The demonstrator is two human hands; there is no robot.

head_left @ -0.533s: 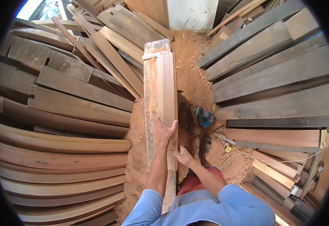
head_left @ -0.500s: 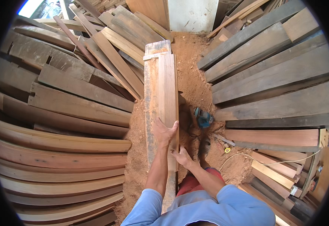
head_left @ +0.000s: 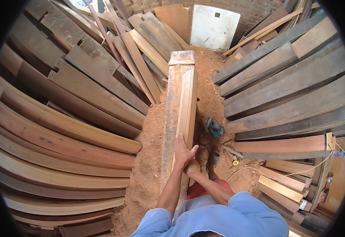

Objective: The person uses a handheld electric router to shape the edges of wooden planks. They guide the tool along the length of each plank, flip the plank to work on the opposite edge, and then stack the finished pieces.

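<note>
A long light plank with a grooved edge (head_left: 186, 98) lies lengthwise on a worn, sawdust-marked board (head_left: 168, 114), which has a cross strip (head_left: 181, 62) at its far end. My left hand (head_left: 183, 152) grips the plank's near part from above, thumb toward the right. Just below and right of it, my right hand (head_left: 192, 167) holds the plank's right side, its fingers partly hidden. On the dirt floor right of the board lies a teal power tool (head_left: 215, 127).
Stacked boards flank both sides (head_left: 62, 154) (head_left: 283, 83). A white panel (head_left: 214, 27) leans at the back against a brick wall. A yellow tape measure (head_left: 235, 162), a cord (head_left: 283, 173) and offcuts (head_left: 279, 193) are at lower right.
The view has shifted, showing more back wall. The plank's far end has come away from the cross strip and shows more of its edge. My hands have moved closer together.
</note>
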